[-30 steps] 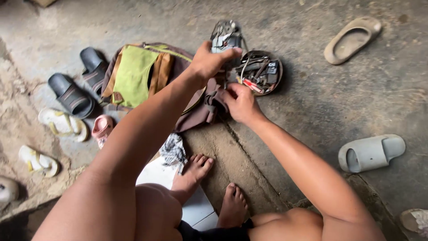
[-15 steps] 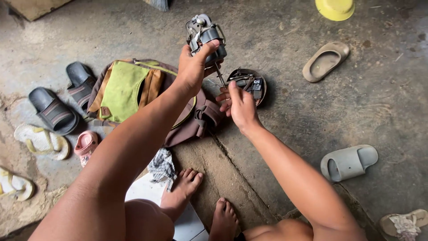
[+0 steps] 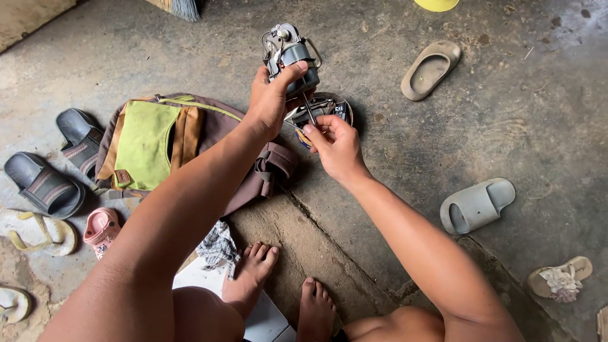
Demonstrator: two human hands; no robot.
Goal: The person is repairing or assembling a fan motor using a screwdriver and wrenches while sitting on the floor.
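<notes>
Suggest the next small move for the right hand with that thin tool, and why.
Probably seat the tip before turning: the left hand grips the small metal mechanism above the round tin of parts, while the right hand pinches a thin tool angled up at its underside.

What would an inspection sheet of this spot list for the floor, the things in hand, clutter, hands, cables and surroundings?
Surface: stained, cracked concrete floor.
Job's things: grey metal mechanical part; thin tool; round tin of small parts.
Clutter: green-brown backpack, checked rag, scattered sandals.
Hands: left hand grips the part; right hand fingers pinch the tool.
Cables: nothing seen.
Surroundings: broom bristles, yellow object at top edge.
</notes>
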